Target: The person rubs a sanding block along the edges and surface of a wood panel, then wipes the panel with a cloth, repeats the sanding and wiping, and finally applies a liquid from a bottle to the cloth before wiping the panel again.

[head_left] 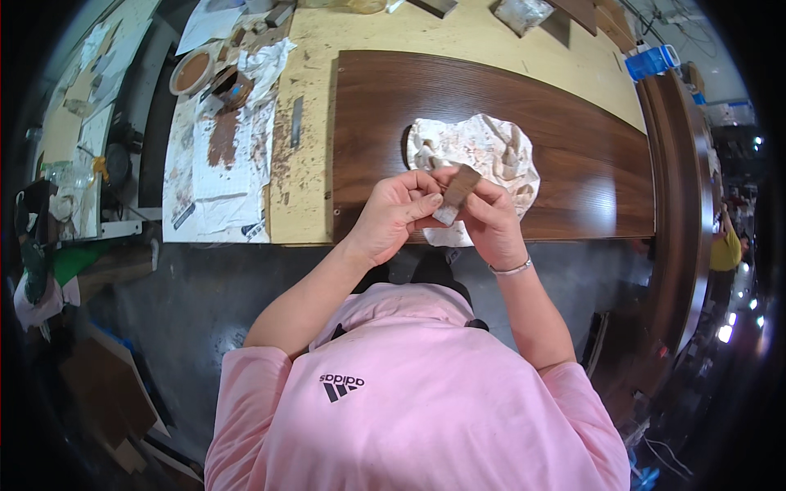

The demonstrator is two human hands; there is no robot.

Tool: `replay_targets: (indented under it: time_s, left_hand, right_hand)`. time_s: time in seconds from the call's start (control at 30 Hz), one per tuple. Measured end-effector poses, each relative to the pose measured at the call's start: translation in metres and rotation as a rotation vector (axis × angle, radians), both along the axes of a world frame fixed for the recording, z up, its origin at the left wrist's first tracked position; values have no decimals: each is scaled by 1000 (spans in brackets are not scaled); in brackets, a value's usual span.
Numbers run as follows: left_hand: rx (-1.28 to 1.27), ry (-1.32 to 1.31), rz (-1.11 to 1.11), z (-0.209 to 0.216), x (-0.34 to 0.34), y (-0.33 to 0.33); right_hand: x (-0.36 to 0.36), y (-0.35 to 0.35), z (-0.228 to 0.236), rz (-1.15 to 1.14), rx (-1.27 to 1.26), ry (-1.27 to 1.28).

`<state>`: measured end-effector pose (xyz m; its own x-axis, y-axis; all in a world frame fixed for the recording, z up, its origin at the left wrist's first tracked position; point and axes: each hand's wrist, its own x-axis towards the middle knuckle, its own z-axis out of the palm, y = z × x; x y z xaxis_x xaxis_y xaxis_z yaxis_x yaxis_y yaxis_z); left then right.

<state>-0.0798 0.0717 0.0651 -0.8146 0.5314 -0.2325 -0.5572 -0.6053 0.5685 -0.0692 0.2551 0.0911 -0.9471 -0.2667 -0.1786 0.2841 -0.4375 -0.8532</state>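
Both my hands meet over the near edge of a dark brown wood-grain board (385, 106). Between them is a small flat brown piece (462, 188) with a pale grey end; its exact kind I cannot make out. My right hand (499, 229) grips it from the right, fingers closed. My left hand (391, 214) pinches at its left side, thumb and fingertips together. Just behind the fingers a crumpled white cloth (499, 143) with brown stains lies on the board, and part of it hangs over the front edge.
Left of the board, a metal strip (296, 123) lies on the pale tabletop (315, 49). Beyond it are stained white paper (184, 147), a round tub of brown paste (193, 72) and a smeared brown container (232, 87). A blue bottle (652, 62) stands far right.
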Motion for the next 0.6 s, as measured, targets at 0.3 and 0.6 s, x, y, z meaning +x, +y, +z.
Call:
replay_targets:
  time_s: [0.3,0.6]
  left_hand:
    - [-1477,1421,120,-37,-67,102]
    - [-1623,1235,191,-68,12,-63]
  right_hand:
    - [0,96,-9,-424,-9,35]
    - [-62,67,6,-479,629,32]
